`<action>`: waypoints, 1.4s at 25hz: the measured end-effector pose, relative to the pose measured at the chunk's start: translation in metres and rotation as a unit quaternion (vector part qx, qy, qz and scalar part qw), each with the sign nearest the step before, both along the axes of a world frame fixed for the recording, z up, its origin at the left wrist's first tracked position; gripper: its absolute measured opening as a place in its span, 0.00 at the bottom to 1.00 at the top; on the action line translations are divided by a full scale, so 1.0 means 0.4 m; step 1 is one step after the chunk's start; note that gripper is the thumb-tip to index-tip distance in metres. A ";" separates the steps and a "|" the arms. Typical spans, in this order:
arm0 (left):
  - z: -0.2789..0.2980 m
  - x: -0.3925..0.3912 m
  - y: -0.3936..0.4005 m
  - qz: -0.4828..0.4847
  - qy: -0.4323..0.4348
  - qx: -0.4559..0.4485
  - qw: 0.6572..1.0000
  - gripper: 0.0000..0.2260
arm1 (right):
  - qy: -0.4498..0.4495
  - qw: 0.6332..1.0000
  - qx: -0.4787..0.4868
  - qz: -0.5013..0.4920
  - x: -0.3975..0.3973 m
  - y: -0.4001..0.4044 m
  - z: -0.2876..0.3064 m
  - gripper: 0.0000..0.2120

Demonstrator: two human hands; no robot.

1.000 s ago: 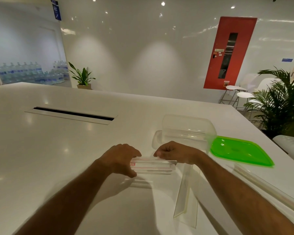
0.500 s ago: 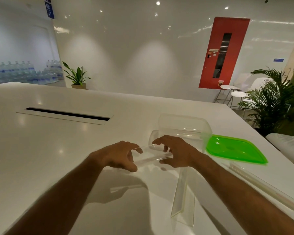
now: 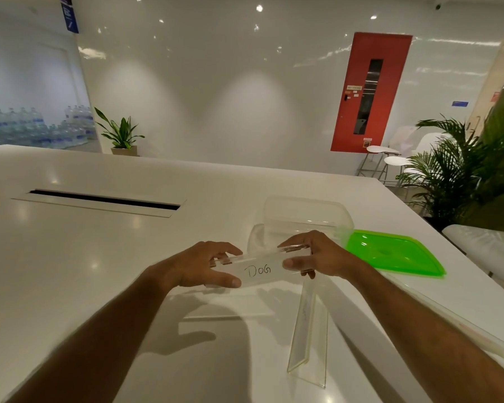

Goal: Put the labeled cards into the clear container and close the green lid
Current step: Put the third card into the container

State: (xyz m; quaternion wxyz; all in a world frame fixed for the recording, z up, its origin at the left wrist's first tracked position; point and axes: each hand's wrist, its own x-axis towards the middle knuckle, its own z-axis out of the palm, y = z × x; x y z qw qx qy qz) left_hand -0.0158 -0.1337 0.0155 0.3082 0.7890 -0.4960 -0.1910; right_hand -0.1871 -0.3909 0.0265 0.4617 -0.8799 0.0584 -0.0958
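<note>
A clear card [image 3: 259, 269] with "DOG" handwritten on it is held level above the white table [image 3: 99, 257]. My left hand [image 3: 198, 267] pinches its left end and my right hand [image 3: 317, 255] pinches its right end. Just behind my right hand stands the clear container [image 3: 306, 216], open at the top. Its green lid [image 3: 390, 251] lies flat on the table to the right. A second clear card holder [image 3: 306, 324] stands on the table under my right forearm. A third clear one [image 3: 460, 324] lies along the right edge.
A long cable slot [image 3: 105, 200] is set into the table at the far left. The table's right edge runs close to the lid. Beyond it are palm plants [image 3: 460, 170], white stools [image 3: 390, 158] and a red door [image 3: 367, 91].
Both hands lifted the card off the table and tilted it, so its "DOG" face now shows. The hands have risen slightly toward the container.
</note>
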 end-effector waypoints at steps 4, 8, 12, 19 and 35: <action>0.005 -0.003 -0.014 -0.008 -0.030 0.000 1.000 0.28 | 0.007 1.000 0.020 -0.002 -0.015 -0.006 0.006 0.18; 0.010 -0.006 -0.030 -0.013 -0.053 0.005 0.998 0.25 | 0.016 1.000 0.011 -0.005 -0.029 -0.016 0.022 0.21; 0.035 -0.005 -0.061 -0.014 -0.065 0.001 0.998 0.27 | 0.018 0.999 0.000 -0.035 -0.048 -0.041 0.047 0.25; 0.117 0.014 -0.183 -0.028 -0.173 -0.021 0.984 0.31 | 0.041 0.980 -0.176 -0.085 -0.059 -0.127 0.142 0.27; 0.145 0.131 -0.504 -0.018 -0.248 0.061 0.967 0.28 | 0.170 0.875 -0.437 -0.120 0.074 -0.375 0.156 0.30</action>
